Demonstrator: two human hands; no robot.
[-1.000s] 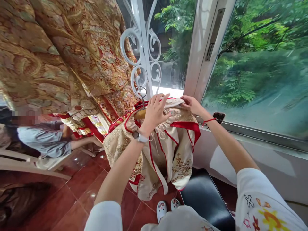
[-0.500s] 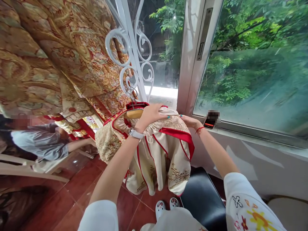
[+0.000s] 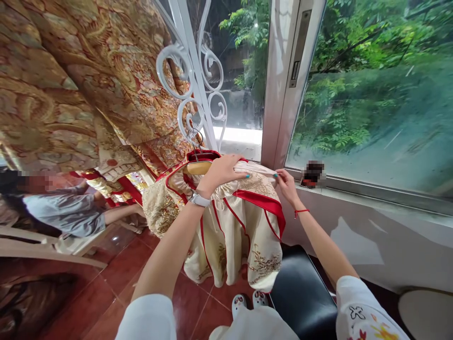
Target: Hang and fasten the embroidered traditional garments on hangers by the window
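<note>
A cream garment (image 3: 233,226) with red trim and gold embroidery hangs on a wooden hanger (image 3: 198,167), whose hook is caught in a white iron scroll grille (image 3: 193,101). My left hand (image 3: 221,172) lies over the garment's top near the hanger, fingers curled on the cloth. My right hand (image 3: 286,185) pinches the fabric edge at the garment's right shoulder.
A large gold and red embroidered robe (image 3: 81,85) hangs at the left. Another person in a grey top (image 3: 60,215) leans by a pale chair (image 3: 42,248). A black padded stool (image 3: 304,288) stands below, on red tiles. A dark phone (image 3: 313,174) lies on the window sill.
My right hand has moved from on top of the garment's shoulder to its right edge and now pinches it. The left hand stays on the top by the hanger.
</note>
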